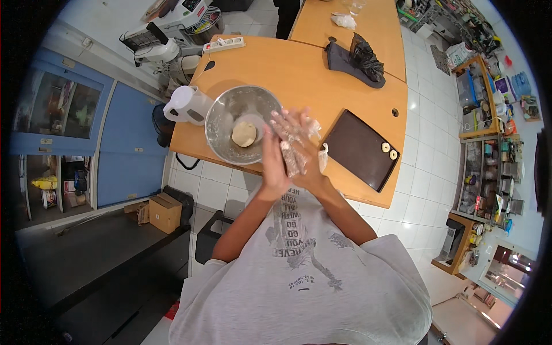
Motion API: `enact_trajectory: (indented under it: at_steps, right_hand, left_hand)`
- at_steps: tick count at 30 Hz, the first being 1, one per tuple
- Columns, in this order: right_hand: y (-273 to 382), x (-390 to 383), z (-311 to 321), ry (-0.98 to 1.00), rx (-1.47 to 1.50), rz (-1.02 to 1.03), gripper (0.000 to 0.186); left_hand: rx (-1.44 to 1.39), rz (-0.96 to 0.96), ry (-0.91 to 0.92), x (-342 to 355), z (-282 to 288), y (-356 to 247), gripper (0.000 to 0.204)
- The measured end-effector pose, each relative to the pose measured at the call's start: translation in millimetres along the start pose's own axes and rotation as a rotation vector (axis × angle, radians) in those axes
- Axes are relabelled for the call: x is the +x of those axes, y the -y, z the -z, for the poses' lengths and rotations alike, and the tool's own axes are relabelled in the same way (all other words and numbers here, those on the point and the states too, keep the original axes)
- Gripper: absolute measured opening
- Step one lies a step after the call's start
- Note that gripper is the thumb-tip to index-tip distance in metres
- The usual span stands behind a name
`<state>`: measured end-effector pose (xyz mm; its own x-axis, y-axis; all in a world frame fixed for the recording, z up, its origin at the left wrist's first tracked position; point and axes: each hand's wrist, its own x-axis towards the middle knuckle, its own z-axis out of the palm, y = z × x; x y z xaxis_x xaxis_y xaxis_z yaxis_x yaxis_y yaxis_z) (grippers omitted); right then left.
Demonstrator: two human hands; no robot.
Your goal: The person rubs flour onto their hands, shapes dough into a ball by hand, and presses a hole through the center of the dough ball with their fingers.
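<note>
- Dough ball point(244, 134) rests in the metal bowl point(215, 138), against the floor of it; high walls prob. contain loose flour & scraps.
- Bowl stands nr the table's point(276, 66) front edge, left of center, w/in easy reach.
- Person's left hand point(276, 164): flat, fingers straight & together, palm turned inward, right by the bowl rim, prob. so bits drop close to it.
- Right hand point(309, 161): fingers extended, slightly spread, white residue on it, facing the left palm. Can't tell if a pc. of dough is btwn them.
- Dark tray point(356, 152) lies flat to the right, opp. side from bowl, leaving working room btwn.
- Two pale rings point(389, 150) sit side by side nr tray's right edge, prob. to save space for more.
- White kettle point(192, 104) stands just left of bowl, prob. out of the hands' way.
</note>
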<state>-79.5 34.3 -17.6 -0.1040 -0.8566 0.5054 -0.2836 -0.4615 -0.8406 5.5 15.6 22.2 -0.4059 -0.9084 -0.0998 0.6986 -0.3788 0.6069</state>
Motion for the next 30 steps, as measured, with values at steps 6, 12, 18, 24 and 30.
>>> enact_trajectory:
  at_steps: [6,12,18,24,30]
  right_hand:
    - [28.1,8.4,-2.0,0.193,0.04,0.171,0.04]
    - [-4.6,-1.0,6.8,0.134,-0.094,0.127,0.043]
    - [15.4,4.9,-3.4,0.133,-0.07,0.068,0.044]
    - [8.9,3.3,-3.8,0.088,-0.028,0.091,0.045]
    - [-25.2,-13.5,-11.0,0.03,0.193,-0.229,0.048]
  left_hand:
    - [-0.835,0.016,0.422,4.9,39.5,32.8,0.071]
    - [-0.06,-0.038,-0.032,11.0,6.4,1.3,0.071]
    - [-0.17,0.082,0.159,3.2,33.0,33.6,0.073]
    - [-0.002,-0.101,0.12,21.9,22.2,-4.3,0.073]
    - [-0.298,-0.019,0.128,1.6,28.2,40.5,0.072]
